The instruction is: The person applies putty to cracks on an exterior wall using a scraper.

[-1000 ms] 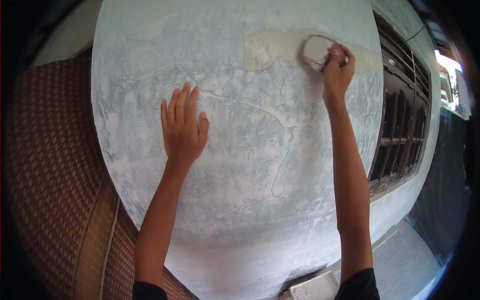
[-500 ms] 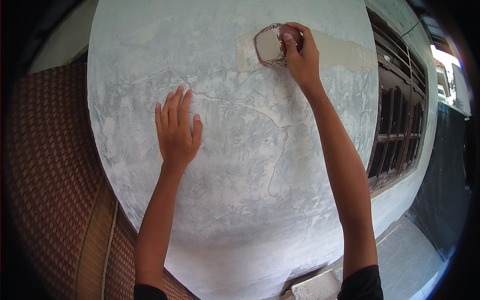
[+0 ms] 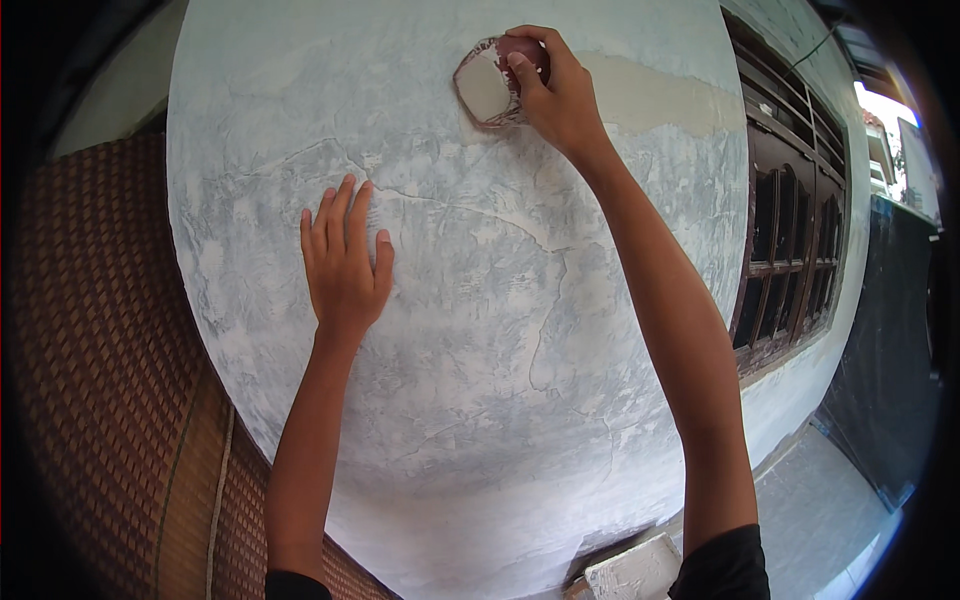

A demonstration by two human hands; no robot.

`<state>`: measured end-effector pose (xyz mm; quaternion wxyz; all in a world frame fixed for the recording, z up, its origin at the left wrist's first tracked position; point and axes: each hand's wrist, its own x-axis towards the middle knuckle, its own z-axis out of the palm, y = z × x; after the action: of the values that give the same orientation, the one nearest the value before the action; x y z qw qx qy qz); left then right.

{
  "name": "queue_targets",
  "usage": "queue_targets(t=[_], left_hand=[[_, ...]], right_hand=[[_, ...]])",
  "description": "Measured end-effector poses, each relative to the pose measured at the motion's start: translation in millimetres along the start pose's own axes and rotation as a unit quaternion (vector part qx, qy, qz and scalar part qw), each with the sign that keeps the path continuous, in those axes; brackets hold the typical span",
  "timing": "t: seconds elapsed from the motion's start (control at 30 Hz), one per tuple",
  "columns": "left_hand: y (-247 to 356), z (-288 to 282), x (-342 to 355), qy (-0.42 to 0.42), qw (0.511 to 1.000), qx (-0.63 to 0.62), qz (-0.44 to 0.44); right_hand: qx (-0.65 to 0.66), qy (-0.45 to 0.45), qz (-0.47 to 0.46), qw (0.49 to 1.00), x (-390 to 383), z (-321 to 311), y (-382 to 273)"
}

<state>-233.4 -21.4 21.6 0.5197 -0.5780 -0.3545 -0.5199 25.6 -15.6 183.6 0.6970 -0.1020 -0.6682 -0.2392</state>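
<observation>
High on the pale wall (image 3: 450, 330), my right hand (image 3: 562, 98) grips a reddish-brown putty spreader (image 3: 511, 47), thumb on its near face and fingers over its top. Off-white putty covers much of the spreader's face, and its edge appears to rest against the wall. A smooth beige band of putty (image 3: 660, 95) runs from the spreader toward the window. Lower and to the left, my left hand (image 3: 345, 265) lies on the wall with fingers spread and nothing in it. Thin cracks cross the wall between and below the hands.
A brown-framed window (image 3: 790, 230) with bars bounds the wall at right. Brown woven matting (image 3: 100, 320) stands along the left. At the bottom, a container of putty (image 3: 635, 572) sits low by the wall, near my right sleeve. A dark panel (image 3: 875, 350) stands at far right.
My right hand has slid the spreader left and slightly up along the wall, over the band's left end. My left hand stays at the same spot on the wall.
</observation>
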Motion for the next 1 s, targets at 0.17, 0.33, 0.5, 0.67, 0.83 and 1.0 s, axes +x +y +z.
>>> queue_targets(t=[0.17, 0.33, 0.5, 0.67, 0.83, 1.0], left_hand=[[3, 1, 1, -0.001, 1.000, -0.001, 0.000], [4, -1, 2, 0.009, 1.000, 0.004, -0.001], [5, 0, 2, 0.008, 1.000, 0.004, -0.004], [2, 2, 1, 0.008, 1.000, 0.009, -0.001], [3, 1, 1, 0.004, 1.000, -0.004, 0.001], [3, 1, 1, 0.003, 1.000, -0.002, -0.003]], right_hand=[[-0.009, 0.045, 0.061, 0.997, 6, -59, 63], [-0.113, 0.141, 0.139, 0.974, -7, -173, 136], [-0.054, 0.269, 0.184, 0.944, -18, -191, 127], [0.068, 0.110, 0.089, 0.988, -3, -71, 39], [0.026, 0.029, 0.026, 0.999, -1, 2, -16], [-0.016, 0.086, 0.042, 0.995, 4, -28, 38]])
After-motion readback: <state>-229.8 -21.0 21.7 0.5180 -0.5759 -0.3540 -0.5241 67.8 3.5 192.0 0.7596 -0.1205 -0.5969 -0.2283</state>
